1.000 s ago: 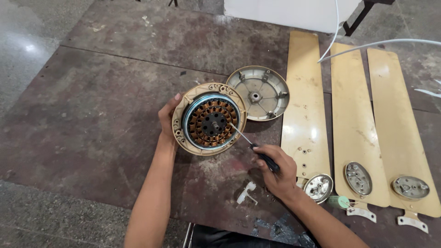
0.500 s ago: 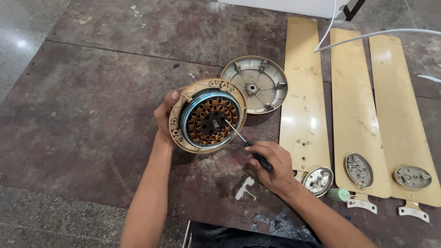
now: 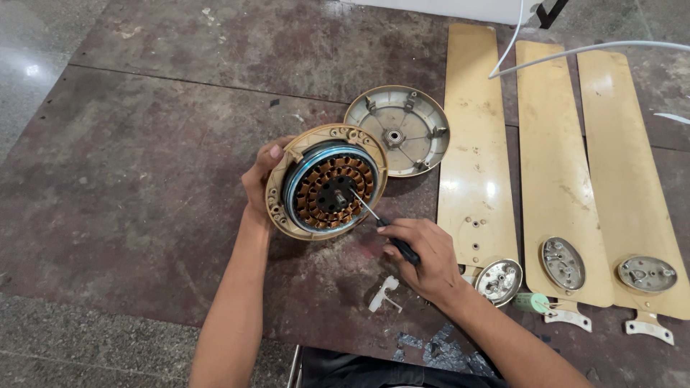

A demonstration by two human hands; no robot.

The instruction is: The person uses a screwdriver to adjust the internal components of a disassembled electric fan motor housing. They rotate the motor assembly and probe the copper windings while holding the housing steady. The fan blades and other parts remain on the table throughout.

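Probing the hub of a ceiling-fan motor with a screwdriver, on the floor.

Head view: against a second ago, the left hand (image 3: 260, 181) has tipped the motor (image 3: 327, 181) further up, its face towards the camera, just left of the grey cover (image 3: 406, 131). The right hand (image 3: 420, 255) is clamped on the screwdriver (image 3: 377, 221), whose long axis runs from lower right up-left, tip at the hub. Three fan blades (image 3: 474, 151) lie right of the cover.
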